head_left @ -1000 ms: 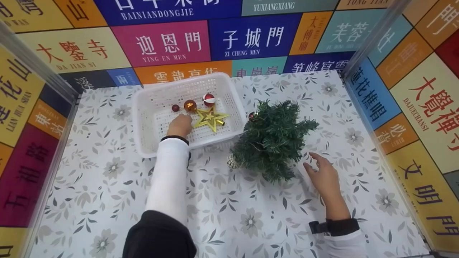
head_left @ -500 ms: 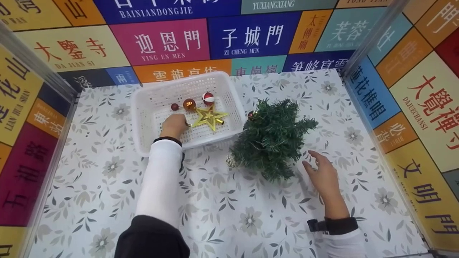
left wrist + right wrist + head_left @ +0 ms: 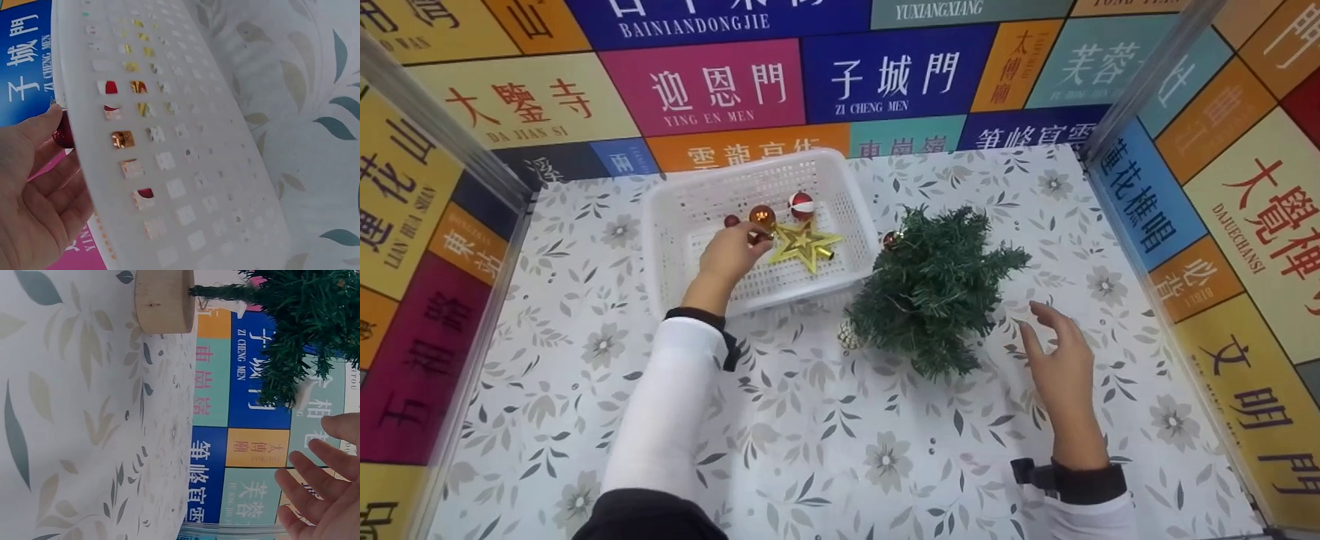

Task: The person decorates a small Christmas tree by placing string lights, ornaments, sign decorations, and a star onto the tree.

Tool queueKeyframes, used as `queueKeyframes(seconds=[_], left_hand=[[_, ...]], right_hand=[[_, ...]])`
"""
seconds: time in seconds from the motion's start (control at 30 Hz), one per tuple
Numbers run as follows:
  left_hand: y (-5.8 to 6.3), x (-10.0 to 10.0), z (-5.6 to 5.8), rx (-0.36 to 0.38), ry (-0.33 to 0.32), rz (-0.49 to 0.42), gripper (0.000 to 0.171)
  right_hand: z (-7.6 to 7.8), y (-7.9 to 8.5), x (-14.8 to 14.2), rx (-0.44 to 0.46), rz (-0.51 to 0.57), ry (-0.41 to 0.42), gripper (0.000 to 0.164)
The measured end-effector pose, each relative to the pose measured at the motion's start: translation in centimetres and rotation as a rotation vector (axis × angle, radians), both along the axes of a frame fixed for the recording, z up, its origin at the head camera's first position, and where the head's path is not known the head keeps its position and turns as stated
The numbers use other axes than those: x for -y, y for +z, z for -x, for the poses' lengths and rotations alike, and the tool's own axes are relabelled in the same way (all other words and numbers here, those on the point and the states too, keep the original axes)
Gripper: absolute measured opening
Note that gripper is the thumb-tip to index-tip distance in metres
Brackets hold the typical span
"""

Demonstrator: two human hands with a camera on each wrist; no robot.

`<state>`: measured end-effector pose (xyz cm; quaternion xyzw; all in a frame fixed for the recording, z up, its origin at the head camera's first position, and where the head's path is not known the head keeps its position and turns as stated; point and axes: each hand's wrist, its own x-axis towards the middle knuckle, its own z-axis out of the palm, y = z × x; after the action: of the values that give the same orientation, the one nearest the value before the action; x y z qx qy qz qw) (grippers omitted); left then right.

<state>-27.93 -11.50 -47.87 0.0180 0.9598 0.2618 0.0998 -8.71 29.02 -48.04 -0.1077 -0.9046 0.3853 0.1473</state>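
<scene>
My left hand (image 3: pixel 725 259) is over the white basket (image 3: pixel 651 255), pinching a red glittery bauble (image 3: pixel 64 135) between thumb and fingers. Inside the basket lie a gold star (image 3: pixel 802 244), an orange-brown shiny ball (image 3: pixel 763 216), a red and white ball (image 3: pixel 801 205) and a small dark red ball (image 3: pixel 730 220). To the right of the basket stands a small green Christmas tree (image 3: pixel 937 289) on a round wooden base (image 3: pixel 163 301). My right hand (image 3: pixel 1061 367) hovers beside the tree's right side, fingers spread and holding nothing.
A red-brown bauble (image 3: pixel 891 239) shows at the tree's upper left, and a whitish knobbly ornament (image 3: pixel 847 334) at its lower left. Panels printed with characters (image 3: pixel 701 86) wall in the back and both sides of the flower-patterned tabletop (image 3: pixel 885 457).
The left hand, earlier low in the basket, has risen and turned, with the red bauble now showing in its fingers. The right hand has shifted slightly right, away from the tree.
</scene>
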Motion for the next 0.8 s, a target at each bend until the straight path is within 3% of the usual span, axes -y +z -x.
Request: queueKeyframes(seconds=[0.13,0.3,0.5,0.8], left_hand=[[0.8,-1.1,-1.5,-0.082,-0.022,-0.087,0.038],[1.6,-2.2,-4.3,-0.168,-0.015,-0.254,0.036],[3.4,-4.1,-8.6,-0.203,-0.029,-0.567,0.034],[5.5,-6.2,-13.7,-0.224,-0.167,-0.732,0.034]], right_hand=[[-0.2,1.1,0.4,-0.174,-0.003,-0.054,0.029],[-0.7,2.7,1.3,-0.343,-0.014,-0.066,0.025],[-1.6,4.5,2.3,-0.439,-0.012,-0.044,0.024],[-2.5,5.4,4.2,-0.586,-0.06,0.037,0.034]])
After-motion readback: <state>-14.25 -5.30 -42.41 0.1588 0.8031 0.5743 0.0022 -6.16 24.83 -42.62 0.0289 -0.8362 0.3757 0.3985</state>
